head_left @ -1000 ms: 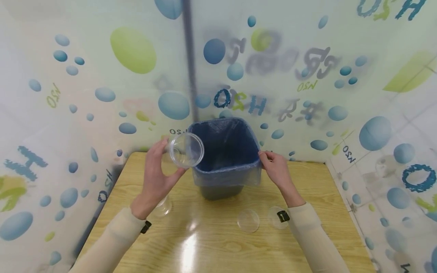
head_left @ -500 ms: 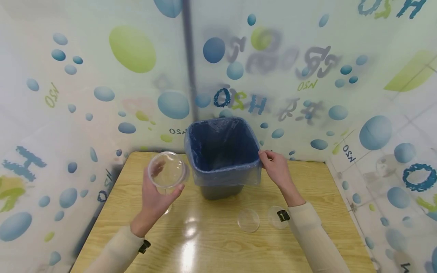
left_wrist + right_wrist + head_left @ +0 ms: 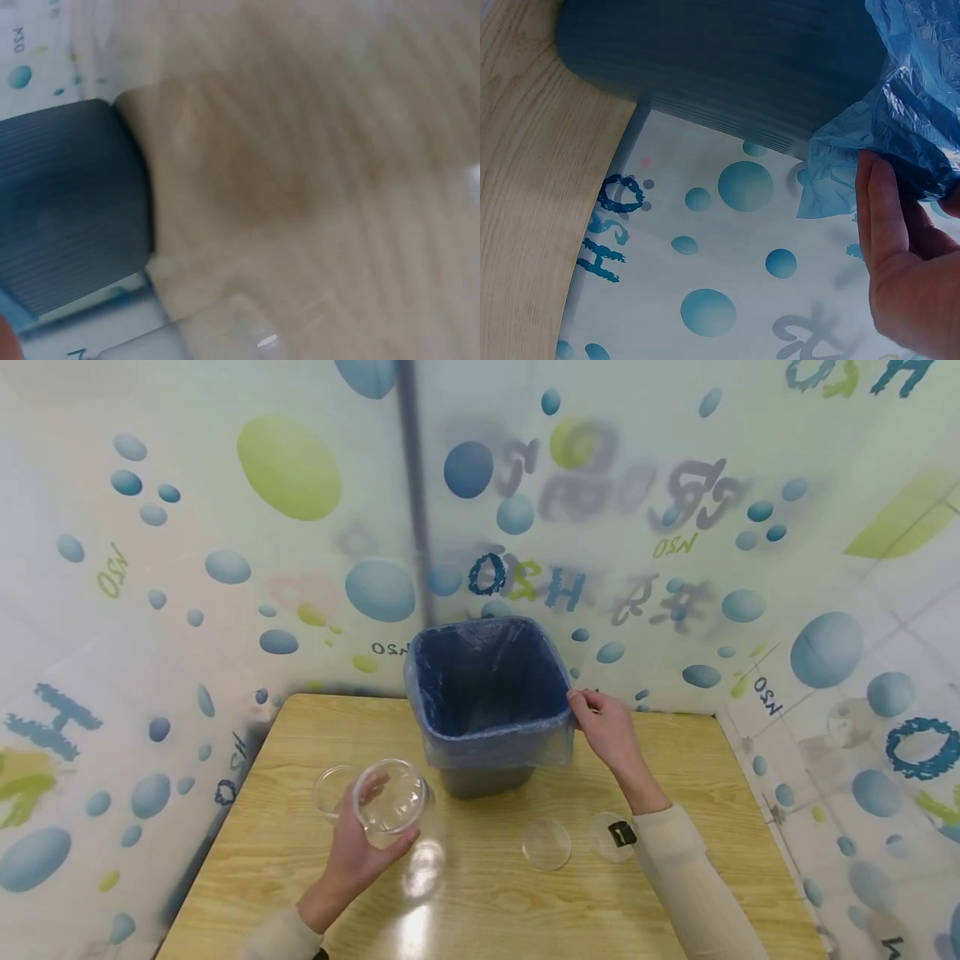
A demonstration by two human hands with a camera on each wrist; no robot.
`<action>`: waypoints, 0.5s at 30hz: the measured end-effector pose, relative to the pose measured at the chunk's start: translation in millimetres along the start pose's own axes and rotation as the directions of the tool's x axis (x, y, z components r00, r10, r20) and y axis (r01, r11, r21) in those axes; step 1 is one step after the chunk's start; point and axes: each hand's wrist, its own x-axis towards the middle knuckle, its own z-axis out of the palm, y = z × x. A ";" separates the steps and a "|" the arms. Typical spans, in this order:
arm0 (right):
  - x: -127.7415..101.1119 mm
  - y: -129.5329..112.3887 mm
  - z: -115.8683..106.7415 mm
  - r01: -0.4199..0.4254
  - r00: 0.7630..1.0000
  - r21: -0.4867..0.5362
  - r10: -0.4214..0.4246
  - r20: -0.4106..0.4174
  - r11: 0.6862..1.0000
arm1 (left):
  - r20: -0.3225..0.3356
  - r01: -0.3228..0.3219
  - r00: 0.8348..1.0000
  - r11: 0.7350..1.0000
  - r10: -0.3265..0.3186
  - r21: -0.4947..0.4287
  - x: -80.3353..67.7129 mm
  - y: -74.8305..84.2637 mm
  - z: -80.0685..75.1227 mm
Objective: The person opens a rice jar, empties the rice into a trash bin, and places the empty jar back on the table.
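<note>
My left hand (image 3: 358, 852) grips a clear plastic container (image 3: 390, 797) with a round rim, thumb on one side and fingers on the other. It is held low over the table in front of the bin. My right hand (image 3: 609, 728) pinches the edge of a blue plastic bag (image 3: 501, 745) at the bin's right rim; the right wrist view shows the crumpled bag (image 3: 919, 112) between thumb and fingers. The bag lines a dark bin (image 3: 487, 782) standing on the table. Just behind my left hand, another clear round container (image 3: 330, 787) sits on the table.
Two clear round lids (image 3: 546, 844) lie on the wooden table (image 3: 480, 902), one partly beneath my right wrist. A curtain (image 3: 300, 585) printed with bubbles and letters hangs close behind the bin and along both sides.
My left hand has carried the clear container away from the bin's left rim, down and toward me. The right hand stays at the bag's edge.
</note>
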 end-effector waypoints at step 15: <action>0.0 -1.0 0.1 0.007 1.000 -0.015 -0.007 -0.004 1.000 | 0.203 0.196 0.956 0.976 -0.212 0.096 -42.3 -29.8 21.8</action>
